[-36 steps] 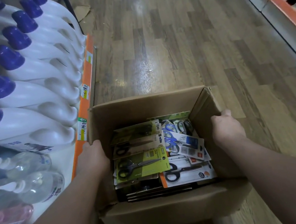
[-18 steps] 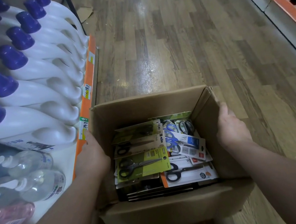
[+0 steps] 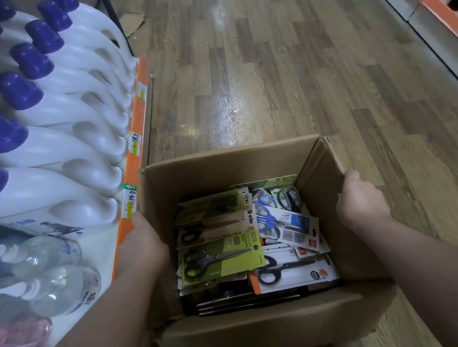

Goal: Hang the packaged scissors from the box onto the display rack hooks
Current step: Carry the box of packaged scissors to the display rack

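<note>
Although the right hand (image 3: 362,201) has shifted since half a second ago, its fingers then laid straight along the rim and now bunched, the packaged scissors (image 3: 222,256) lie as they did. They sit in flat, overlapping stacks in the bottom of the open box (image 3: 222,171), green and tan cards at 9 o'clock, blue, white and orange ones at 3. That hand's grip is closed on the box's 3 o'clock wall, thumb at the rim, fingers down the outside. At 9 o'clock the left hand (image 3: 141,239) lies against the outer wall, squeezed between the box and the orange edge of a shelf (image 3: 136,166). Its fingers are hidden, so I cannot tell its grip. White jugs (image 3: 50,152) with blue caps crowd the shelf at 10 o'clock, with clear pump bottles (image 3: 41,255) and pink bottles (image 3: 16,337) at 8. Wooden floor (image 3: 268,70) runs toward 12, with a cardboard scrap (image 3: 132,19) at 11 and a second shelf (image 3: 442,9) at 2.
</note>
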Tool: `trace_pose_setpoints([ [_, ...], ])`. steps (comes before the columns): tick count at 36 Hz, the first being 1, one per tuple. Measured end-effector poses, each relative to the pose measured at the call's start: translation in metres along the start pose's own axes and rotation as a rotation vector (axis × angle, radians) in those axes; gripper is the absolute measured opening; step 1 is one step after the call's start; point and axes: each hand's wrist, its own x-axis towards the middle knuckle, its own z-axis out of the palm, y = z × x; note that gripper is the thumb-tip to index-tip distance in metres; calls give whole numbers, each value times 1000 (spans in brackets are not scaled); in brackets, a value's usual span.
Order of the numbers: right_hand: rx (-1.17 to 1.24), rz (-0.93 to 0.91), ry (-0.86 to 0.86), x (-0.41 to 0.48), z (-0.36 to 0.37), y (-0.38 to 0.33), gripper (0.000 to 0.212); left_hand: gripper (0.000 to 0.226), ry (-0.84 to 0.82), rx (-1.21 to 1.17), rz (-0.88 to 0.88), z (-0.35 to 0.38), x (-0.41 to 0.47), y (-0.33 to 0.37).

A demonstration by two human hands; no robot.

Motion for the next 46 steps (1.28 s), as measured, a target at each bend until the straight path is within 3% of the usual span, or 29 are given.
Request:
trace_pose_setpoints([
  [14, 1, -6, -38, -25, -72, -10, 38, 41, -20, -33, 13, -57, -28, 7],
  [28, -12, -6, -22, -78, -231, -33, 45, 42, 27, -14, 31, -217, -98, 35],
  [41, -3, -36, 32, -116, -392, -69, 33, 33, 76, -10, 85, -378, -147, 62],
  [46, -2, -52, 57, -131, -456, -82, 38, 44, 103, -8, 105, -446, -169, 78],
])
